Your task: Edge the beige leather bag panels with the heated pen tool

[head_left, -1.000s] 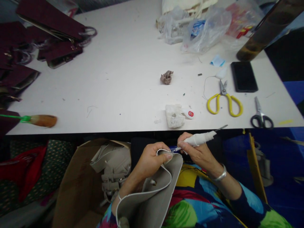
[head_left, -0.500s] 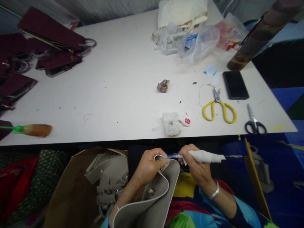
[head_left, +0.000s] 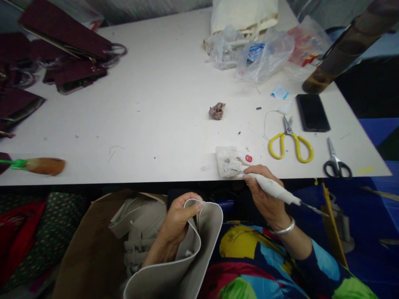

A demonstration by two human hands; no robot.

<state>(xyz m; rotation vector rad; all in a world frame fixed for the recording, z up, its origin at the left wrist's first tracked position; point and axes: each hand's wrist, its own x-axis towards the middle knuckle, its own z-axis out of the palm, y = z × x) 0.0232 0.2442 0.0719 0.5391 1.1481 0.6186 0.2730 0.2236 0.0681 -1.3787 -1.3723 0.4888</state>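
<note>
My left hand (head_left: 177, 220) pinches the top edge of a light grey, bag-like piece (head_left: 208, 232) made of a bendable sheet, which curves open below the table edge. In my right hand (head_left: 268, 199) is a thin tool with a white wrapped handle (head_left: 277, 190) and a slim metal piece at each end. Its front tip lies over a whitish, crusted pad (head_left: 223, 162) at the table's front edge; whether it touches is too small to tell. A red-and-white round label (head_left: 248, 158) sits beside the pad.
Yellow-handled scissors (head_left: 291, 141), black-handled scissors (head_left: 336, 164) and a phone (head_left: 312, 112) lie at the right. Plastic bags (head_left: 264, 58) and a brown cylinder (head_left: 339, 54) stand behind. Maroon bags (head_left: 65, 33) fill the far left; a cardboard box (head_left: 84, 249) with grey pieces is below.
My right hand has moved up and away from the grey piece, carrying the tool to the whitish pad. My left hand and the grey piece have shifted slightly left.
</note>
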